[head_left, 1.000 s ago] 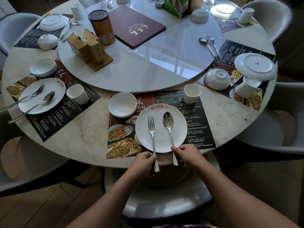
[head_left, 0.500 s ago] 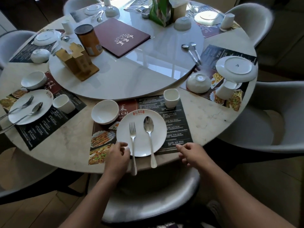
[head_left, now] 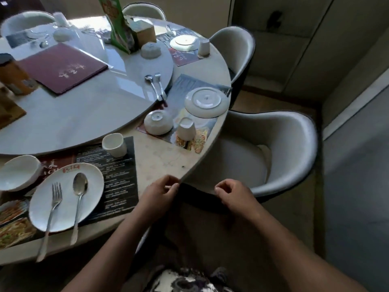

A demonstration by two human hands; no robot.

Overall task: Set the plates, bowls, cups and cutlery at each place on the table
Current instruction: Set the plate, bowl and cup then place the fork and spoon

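Standing by the round table (head_left: 160,159), I see 1 place that looks finished at the near left. Its white plate (head_left: 63,211) sits face up on the menu placemat (head_left: 117,175), with a fork (head_left: 52,209) and a spoon (head_left: 79,199) lying side by side across it. An upright bowl (head_left: 19,172) is just beside the plate, and an upright cup (head_left: 114,144) stands farther in.

The left hand (head_left: 160,192) hovers at the table's edge and the right hand (head_left: 231,194) hangs just off it, in front of the grey chair (head_left: 273,148). Both have loosely curled fingers and hold nothing. I cannot tell whether the left one touches the rim.

My guess is that the person is between places, turning to the next setting on the right. There an overturned plate (head_left: 207,102), an overturned bowl (head_left: 159,122) and an overturned cup (head_left: 186,129) sit close together on their own mat, all bottoms up. A second spoon (head_left: 153,87) and a second fork (head_left: 161,87) lie together on the glass turntable (head_left: 84,114), at its edge.

The next move probably calls for reaching forward over the chair and flipping the overturned plate face up. That plate overhangs the table rim slightly, so it wants a sure grip.
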